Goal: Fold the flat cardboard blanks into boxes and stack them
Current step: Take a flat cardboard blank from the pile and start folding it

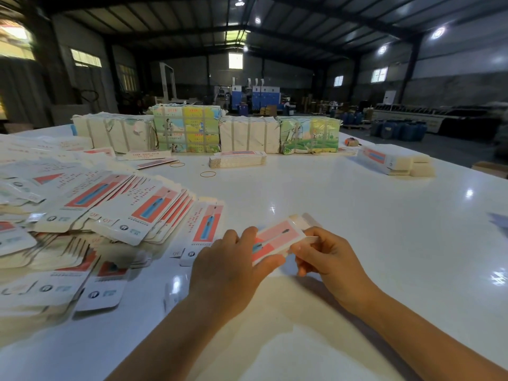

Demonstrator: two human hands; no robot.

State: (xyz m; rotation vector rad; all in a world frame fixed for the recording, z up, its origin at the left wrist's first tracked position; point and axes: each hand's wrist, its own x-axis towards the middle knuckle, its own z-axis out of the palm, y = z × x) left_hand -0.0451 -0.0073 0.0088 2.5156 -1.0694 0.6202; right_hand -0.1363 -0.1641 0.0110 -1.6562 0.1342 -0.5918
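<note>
A small white and red cardboard box blank (277, 239) with a blue pen picture is held just above the white table (343, 204), near its front centre. My left hand (233, 265) grips its left end, fingers over the top and thumb underneath. My right hand (327, 254) pinches a white end flap at its right side. Several flat blanks (115, 207) of the same print lie fanned and heaped at the left. Folded boxes (395, 160) are stacked at the far right of the table.
Strapped bundles of printed cardboard (203, 130) line the back of the table. A short pile of flat blanks (237, 159) and loose rubber bands (208, 174) lie in front of them. A tape roll (351, 142) sits at the back right. Beyond is a warehouse floor.
</note>
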